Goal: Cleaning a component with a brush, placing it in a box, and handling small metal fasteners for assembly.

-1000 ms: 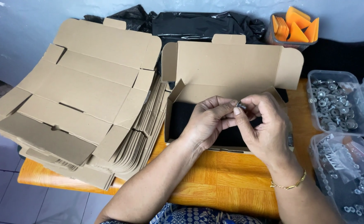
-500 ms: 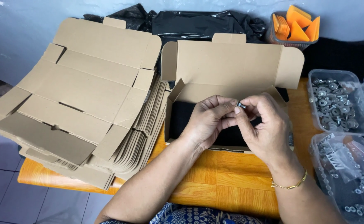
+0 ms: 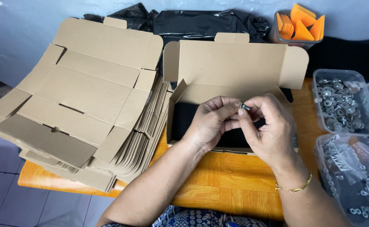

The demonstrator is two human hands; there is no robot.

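My left hand and my right hand meet over an open brown cardboard box. Both pinch a small silver metal fastener between thumbs and fingertips. The box's lid stands up behind my hands, and something black lies inside it, partly hidden by my hands. A thin gold bracelet circles my right wrist.
A tall stack of flat unfolded cardboard boxes fills the table's left side. Clear plastic tubs of metal fasteners and a bag sit at the right. Black plastic and a basket of orange pieces lie behind. The orange wooden table shows below.
My fingers have shifted slightly on the small fastener. Both hands stay in the same place over the box.
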